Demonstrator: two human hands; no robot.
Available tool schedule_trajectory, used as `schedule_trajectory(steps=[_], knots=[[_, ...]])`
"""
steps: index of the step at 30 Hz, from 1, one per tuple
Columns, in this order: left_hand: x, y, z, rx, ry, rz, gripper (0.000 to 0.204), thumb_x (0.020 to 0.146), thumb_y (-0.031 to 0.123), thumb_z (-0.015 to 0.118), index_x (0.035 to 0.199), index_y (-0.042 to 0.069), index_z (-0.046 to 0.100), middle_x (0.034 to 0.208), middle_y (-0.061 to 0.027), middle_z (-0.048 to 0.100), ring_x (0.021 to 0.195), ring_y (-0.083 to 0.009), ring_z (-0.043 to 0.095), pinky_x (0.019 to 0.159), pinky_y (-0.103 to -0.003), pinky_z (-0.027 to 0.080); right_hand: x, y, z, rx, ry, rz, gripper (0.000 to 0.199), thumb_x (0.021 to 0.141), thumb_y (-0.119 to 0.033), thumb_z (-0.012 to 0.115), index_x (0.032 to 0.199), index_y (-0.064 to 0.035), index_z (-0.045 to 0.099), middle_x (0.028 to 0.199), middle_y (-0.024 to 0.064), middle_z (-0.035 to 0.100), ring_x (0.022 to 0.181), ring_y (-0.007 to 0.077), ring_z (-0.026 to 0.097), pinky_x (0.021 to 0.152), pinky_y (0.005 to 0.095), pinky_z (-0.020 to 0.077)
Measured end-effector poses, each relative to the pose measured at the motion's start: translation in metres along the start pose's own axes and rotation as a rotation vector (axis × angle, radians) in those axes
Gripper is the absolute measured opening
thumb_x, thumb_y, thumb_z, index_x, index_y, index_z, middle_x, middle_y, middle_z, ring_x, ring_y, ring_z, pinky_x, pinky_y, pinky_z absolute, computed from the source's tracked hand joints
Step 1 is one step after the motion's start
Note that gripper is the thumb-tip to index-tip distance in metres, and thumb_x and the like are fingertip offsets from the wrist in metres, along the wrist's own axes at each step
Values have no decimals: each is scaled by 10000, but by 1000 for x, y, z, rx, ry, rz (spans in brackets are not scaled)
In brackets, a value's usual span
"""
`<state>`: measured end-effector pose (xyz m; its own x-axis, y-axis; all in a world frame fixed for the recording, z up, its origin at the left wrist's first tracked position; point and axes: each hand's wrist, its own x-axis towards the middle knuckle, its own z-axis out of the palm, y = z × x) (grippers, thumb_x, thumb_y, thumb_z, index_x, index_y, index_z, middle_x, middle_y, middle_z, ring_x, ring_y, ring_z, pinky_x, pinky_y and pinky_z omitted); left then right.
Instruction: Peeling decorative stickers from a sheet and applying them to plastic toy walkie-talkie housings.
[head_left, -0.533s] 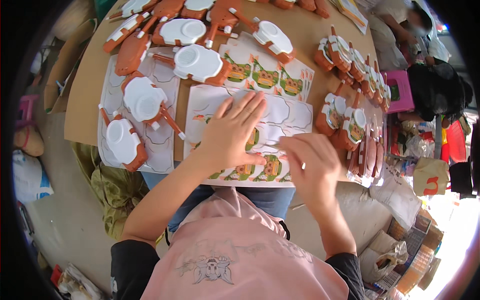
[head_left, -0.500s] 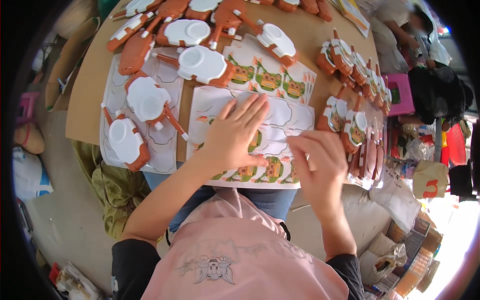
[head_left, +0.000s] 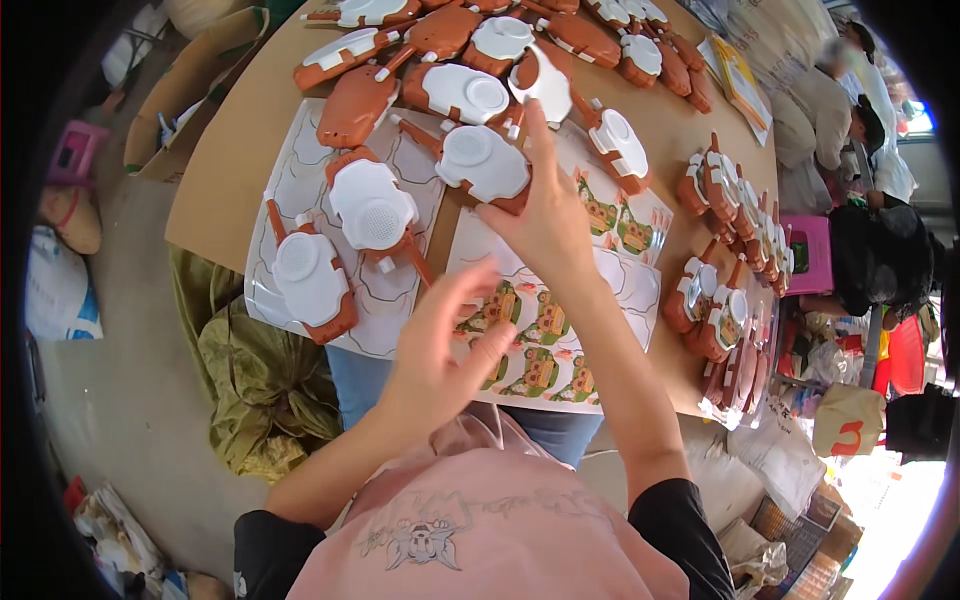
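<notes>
Reaching right hand [head_left: 545,215] over toy shell [head_left: 485,165] (fingertips hidden)

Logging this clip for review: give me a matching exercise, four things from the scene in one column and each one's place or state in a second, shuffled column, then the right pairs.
Things:
1. right hand
2. left hand
3. sticker sheet
4. olive-green bag

Places or states:
A. flat on the brown table, partly under the hands
B. on the floor, below the table's near edge
C. reaching forward, touching an orange-and-white toy piece
D. raised over the stickers, fingers curled, holding nothing visible

Pairs: 1-C, 2-D, 3-A, 4-B
</notes>
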<state>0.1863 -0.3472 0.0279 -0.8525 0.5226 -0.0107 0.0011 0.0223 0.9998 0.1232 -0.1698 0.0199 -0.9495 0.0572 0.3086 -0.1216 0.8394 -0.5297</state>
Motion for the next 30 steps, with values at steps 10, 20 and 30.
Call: schedule_trajectory(steps=[10, 20, 30], knots=[[32, 2, 4, -649, 31, -256, 637, 948, 164, 619, 1463, 15, 276, 1261, -113, 544, 1018, -164, 614, 740, -288, 580, -99, -50, -60, 130, 98, 82, 890, 675, -57, 815, 1452, -124, 386, 1412, 210, 365, 1055, 316, 555, 850, 398, 499], [26, 0, 13, 723, 90, 101, 470, 780, 182, 767, 1165, 9, 561, 881, -131, 586, 828, -233, 635, 628, -364, 491, -136, -8, -89, 1106, 415, 665, 181, 903, -25, 660, 1070, 43, 672, 959, 19, 659, 850, 66, 574, 750, 201, 461], [3, 23, 14, -107, -5, -327, 141, 835, 90, 734, 796, 2, 631, 729, 20, 477, 613, -44, 391, 538, -204, 290, -154, -36, -64, 907, 255, 681, 223, 835, -8, 724, 1051, 39, 691, 855, 52, 693, 698, 79, 583, 577, 217, 461]])
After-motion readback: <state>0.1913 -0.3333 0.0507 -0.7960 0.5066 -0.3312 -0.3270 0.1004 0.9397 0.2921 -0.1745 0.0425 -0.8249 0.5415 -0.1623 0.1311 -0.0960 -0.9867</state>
